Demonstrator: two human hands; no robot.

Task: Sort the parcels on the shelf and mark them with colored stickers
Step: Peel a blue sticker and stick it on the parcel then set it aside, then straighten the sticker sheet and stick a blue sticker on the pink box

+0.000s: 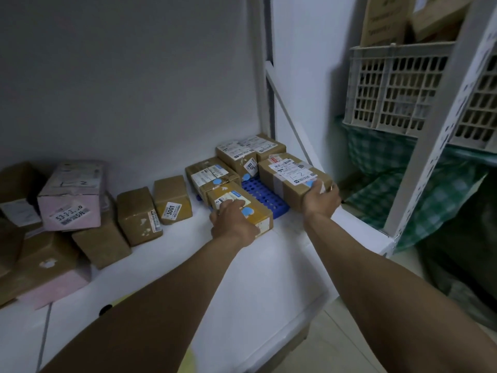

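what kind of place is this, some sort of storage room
Probably a parcel pickup or sorting room: taped cardboard parcels with shipping labels and blue stickers sit on a white shelf, and a metal rack on the right holds plastic crates and more boxes.
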